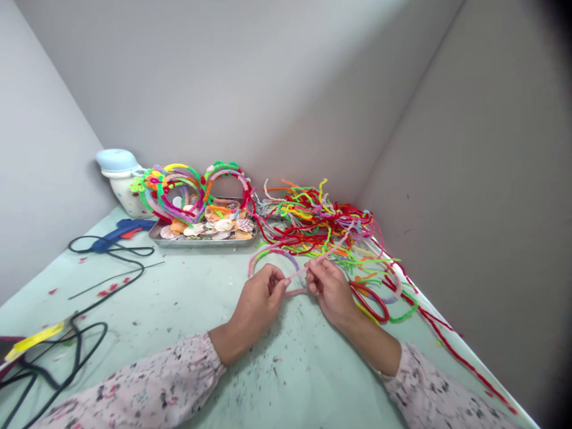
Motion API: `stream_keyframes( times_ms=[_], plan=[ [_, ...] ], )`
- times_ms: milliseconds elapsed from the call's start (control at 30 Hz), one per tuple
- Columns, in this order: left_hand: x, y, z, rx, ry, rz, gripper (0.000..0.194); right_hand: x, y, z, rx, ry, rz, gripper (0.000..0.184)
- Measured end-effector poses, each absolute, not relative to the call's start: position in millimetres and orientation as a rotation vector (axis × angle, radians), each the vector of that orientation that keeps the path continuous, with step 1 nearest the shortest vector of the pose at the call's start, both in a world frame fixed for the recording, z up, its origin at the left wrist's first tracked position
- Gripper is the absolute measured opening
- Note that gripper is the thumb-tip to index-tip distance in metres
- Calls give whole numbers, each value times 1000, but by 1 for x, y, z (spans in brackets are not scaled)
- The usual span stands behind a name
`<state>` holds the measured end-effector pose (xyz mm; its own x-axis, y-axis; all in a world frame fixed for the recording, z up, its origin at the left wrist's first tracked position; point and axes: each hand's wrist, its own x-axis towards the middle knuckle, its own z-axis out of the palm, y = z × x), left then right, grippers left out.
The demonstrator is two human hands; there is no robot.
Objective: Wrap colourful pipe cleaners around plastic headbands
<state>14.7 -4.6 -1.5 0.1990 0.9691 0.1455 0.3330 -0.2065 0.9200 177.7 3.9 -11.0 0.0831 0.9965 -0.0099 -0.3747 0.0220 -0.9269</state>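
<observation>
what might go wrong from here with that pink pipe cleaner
The pink pipe cleaner, pinched in the left hand and right hand, stretches toward the tangled heap, so its far end might snag there. The pastel loop lies just beyond the hands and could get nudged. The left sleeve might catch the black cord.

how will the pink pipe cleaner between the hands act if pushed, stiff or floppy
The pink pipe cleaner is thin for its length, so it would likely bow. It may hold that bend, as many in the pile of pipe cleaners lie kinked. It is probably light: the left hand and right hand only pinch it.
</observation>
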Motion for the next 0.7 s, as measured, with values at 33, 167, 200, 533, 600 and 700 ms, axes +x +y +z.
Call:
stream_keyframes(
  times_ms=[33,167,200,533,600,700],
  plan=[
    [15,-4,-1,1676,1242,1010,16,178,4,-11,-957,-867,1300,29],
    [15,-5,1,1609,1214,936,18,178,4,-11,-957,-861,1296,29],
    [16,-6,2,1596,1208,923,19,178,5,-11,-957,-860,1296,30],
    [19,-4,-2,1287,936,766,27,179,5,-12,-933,-883,1310,26],
    [20,-1,-1,1208,916,706,29,179,5,-11,-928,-868,1318,26],
    [18,3,2,1092,897,648,31,179,4,-10,-936,-847,1316,27]
  ],
)
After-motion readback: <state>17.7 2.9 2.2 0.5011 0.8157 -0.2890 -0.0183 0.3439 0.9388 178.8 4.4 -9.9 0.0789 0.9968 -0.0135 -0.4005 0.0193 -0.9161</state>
